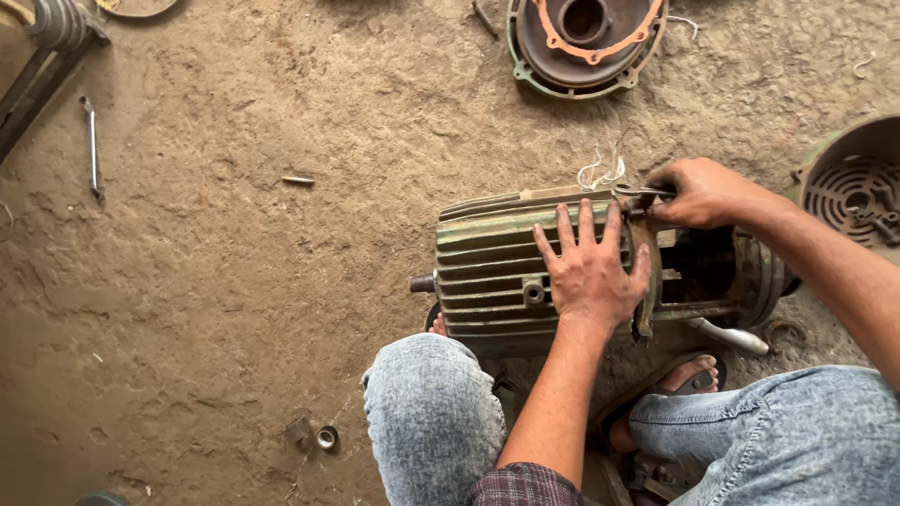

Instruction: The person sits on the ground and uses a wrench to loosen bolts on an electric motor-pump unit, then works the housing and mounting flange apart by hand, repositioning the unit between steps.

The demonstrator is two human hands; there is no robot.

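Nearest the camera, the person's two knees in faded grey-blue jeans (433,412) frame the lower edge, with a foot in a dark sandal (677,382) planted on the dirt between them. Just past the knees lies a green ribbed electric motor (487,267), resting on its side on the sandy ground (234,281), its stub shaft pointing left and its open end turned right. The left hand (591,272) lies flat on the ribbed housing with fingers spread, pressing on it and closed around nothing. A curved pale metal bar (731,335) lies on the ground touching the motor's lower right side. The right hand (703,192) is closed around a metal tool (642,191) at the motor's upper edge, where the casing meets a rusty end bracket; whether the tool bites on a bolt cannot be told. Loose white wire strands (602,171) curl up just beside that tool. To the left of the knees, a small metal ring (327,437) sits in the dirt. Farther off, a slotted round fan cover (855,187) stands at the right edge, a spanner (92,145) lies at the far left, and a round green end cover with an orange gasket (586,42) rests at the top.
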